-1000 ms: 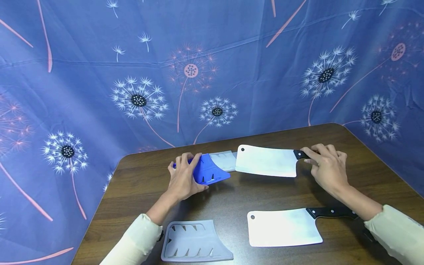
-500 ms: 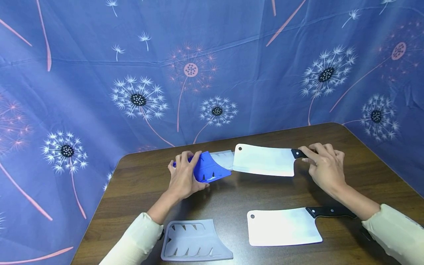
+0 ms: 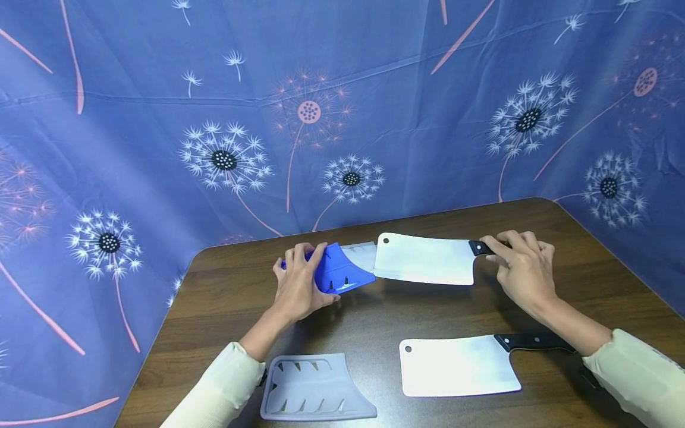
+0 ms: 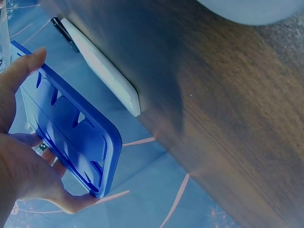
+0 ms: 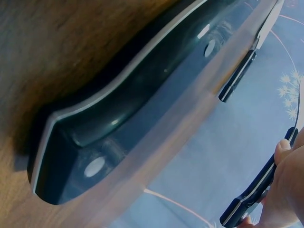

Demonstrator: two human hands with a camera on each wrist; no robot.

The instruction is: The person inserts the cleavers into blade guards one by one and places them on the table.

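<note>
My left hand grips a blue cleaver sheath by its edges, raised above the table and tilted, its mouth facing right. With my right hand I pinch the black handle of a cleaver, its blade pointing left. The blade's front end is right at the sheath's mouth; I cannot tell whether they touch. Behind them lies a pale sheath; the left wrist view shows a black handle at its far end. Nearer me, a second cleaver and a grey sheath lie flat.
The brown wooden table has rounded far corners. A blue cloth with dandelion prints hangs behind it. In the left wrist view the rounded edge of the grey sheath shows at the top.
The cleaver in my right hand has moved slightly left, up to the mouth of the blue sheath. The left hand and sheath have shifted a little up and right. The lying things stay put.
</note>
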